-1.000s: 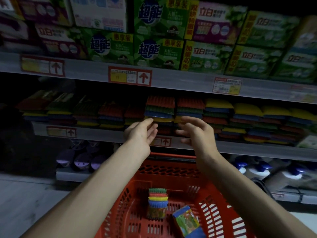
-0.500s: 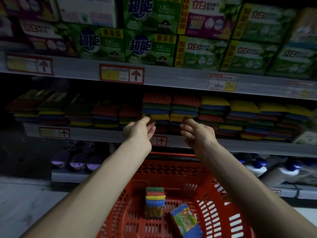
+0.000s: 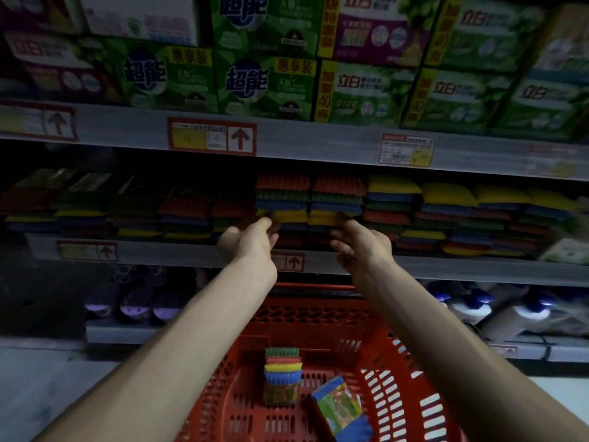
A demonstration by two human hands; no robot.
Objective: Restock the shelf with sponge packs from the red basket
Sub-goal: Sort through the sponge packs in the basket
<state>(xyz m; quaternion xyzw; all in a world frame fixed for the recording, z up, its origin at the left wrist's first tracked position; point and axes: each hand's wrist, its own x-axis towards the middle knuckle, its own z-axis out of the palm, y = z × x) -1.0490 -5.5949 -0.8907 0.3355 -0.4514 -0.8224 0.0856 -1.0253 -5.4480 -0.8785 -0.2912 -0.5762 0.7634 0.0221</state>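
left hand (image 3: 251, 242), right hand (image 3: 363, 245): loose-fingered, empty, above far rim of red slotted plastic basket (image 3: 312, 317) | multicolour sponge pack (image 3: 282, 374): upright inside basket, below, nearer left hand

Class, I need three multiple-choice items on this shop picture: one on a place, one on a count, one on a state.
1. Where is the red basket? A on the top shelf; B below both forearms; C behind the sponges.
2. How many sponge packs lie in it? A none; B five; C two.
3. What do the left hand and right hand hold? A nothing; B one pack each; C a bottle.
Key: 1 B: it sits under both forearms. 2 C: a striped pack stands upright, a second pack tilts beside it. 3 A: both reach empty toward the sponge stacks on the middle shelf.
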